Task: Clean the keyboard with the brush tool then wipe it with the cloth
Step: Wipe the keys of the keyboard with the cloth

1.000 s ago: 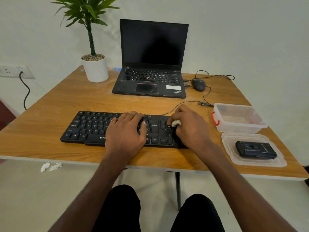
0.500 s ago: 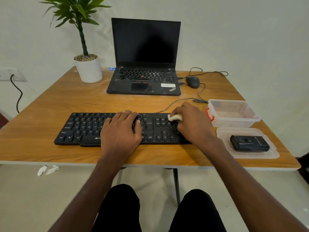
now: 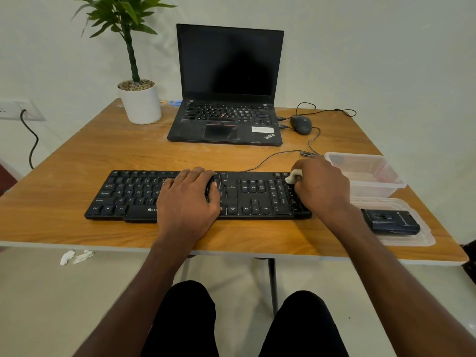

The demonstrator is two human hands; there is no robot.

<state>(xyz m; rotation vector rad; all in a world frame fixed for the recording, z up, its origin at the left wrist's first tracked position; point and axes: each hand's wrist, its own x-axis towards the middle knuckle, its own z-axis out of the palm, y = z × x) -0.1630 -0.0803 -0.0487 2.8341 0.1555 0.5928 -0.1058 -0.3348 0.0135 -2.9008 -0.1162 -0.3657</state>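
Observation:
A black keyboard (image 3: 134, 194) lies along the front of the wooden table (image 3: 103, 155). My left hand (image 3: 189, 199) rests flat on its middle keys, fingers straight. My right hand (image 3: 319, 186) sits over the number pad at the keyboard's right end and grips a small white cloth (image 3: 292, 176), only a bit of which shows past the fingers. A black brush tool (image 3: 390, 221) lies on a clear plastic lid (image 3: 422, 238) at the right.
A clear plastic box (image 3: 365, 173) stands just right of my right hand. An open black laptop (image 3: 226, 91), a wired mouse (image 3: 300, 124) and a potted plant (image 3: 140, 101) stand at the back. Paper scraps (image 3: 76, 256) lie on the floor.
My right hand with the cloth has slid rightward along the keyboard, from the arrow-key area to the number pad's top corner. My left hand has stayed on the middle keys.

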